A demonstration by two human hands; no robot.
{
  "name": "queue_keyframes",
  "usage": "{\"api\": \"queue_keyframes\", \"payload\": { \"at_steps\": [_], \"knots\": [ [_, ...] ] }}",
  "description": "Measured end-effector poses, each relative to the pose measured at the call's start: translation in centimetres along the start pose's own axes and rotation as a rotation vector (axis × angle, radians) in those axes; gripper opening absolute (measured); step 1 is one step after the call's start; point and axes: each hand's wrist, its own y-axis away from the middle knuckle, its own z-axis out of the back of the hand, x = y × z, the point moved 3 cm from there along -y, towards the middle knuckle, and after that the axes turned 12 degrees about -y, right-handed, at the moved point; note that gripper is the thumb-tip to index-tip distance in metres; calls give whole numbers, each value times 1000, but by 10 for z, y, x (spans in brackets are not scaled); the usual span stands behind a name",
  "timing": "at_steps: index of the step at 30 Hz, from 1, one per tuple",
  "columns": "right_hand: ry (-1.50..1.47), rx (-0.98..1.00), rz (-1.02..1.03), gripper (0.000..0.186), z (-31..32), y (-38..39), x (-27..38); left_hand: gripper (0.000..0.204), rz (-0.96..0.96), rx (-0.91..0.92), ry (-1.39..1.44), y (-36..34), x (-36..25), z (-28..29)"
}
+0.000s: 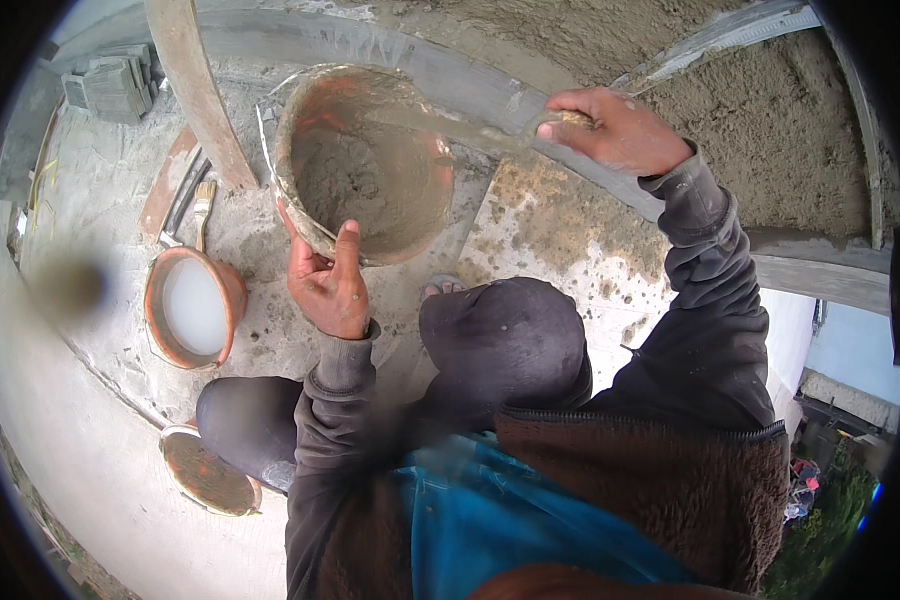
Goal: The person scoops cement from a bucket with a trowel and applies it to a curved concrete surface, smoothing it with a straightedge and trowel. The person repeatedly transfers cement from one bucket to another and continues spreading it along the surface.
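Observation:
Mortar-caked and tilted toward me, an orange bucket (420, 195) holds wet grey mortar (345, 180). My left hand (332, 287) grips its near rim, thumb on the inside and fingers around the outside. My right hand (625, 128) is closed on the wooden handle of a trowel (460, 127), at the right of the bucket. The trowel's mortar-smeared blade reaches left over the bucket's far right rim. Mortar coats the blade, so its exact outline is hard to make out.
Left of my knees stands a smaller orange bucket (238, 295) of cloudy liquid, with a paintbrush (203, 205) beside it. Another bucket (210, 470) sits lower left. A wooden plank (195, 90) and stacked grey tiles (115, 88) lie farther off. Framed rough mortar (790, 130) fills the upper right.

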Motion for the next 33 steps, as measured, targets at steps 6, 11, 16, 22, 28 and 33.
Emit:
{"api": "queue_keyframes", "payload": {
  "at_steps": [6, 11, 16, 22, 28, 33],
  "knots": [
    [83, 60, 22, 46, -126, -27, 15, 42, -467, 81, -311, 21, 12, -16],
    [296, -518, 319, 24, -123, -27, 20, 43, -408, 80, -239, 17, -10, -13],
    [246, -566, 301, 22, -115, 6, 24, 41, -36, 99, 126, -1, -15, -10],
    [186, -593, 317, 26, -55, 15, 72, 21, 224, -77, 205, -23, 8, 13],
    [-322, -207, 355, 38, 47, -8, 70, 18, 235, -140, 126, -28, 10, 30],
    [-524, 5, -33, 36, 154, -43, -36, 17, 255, -47, 115, -28, 25, 31]
  ]
}}
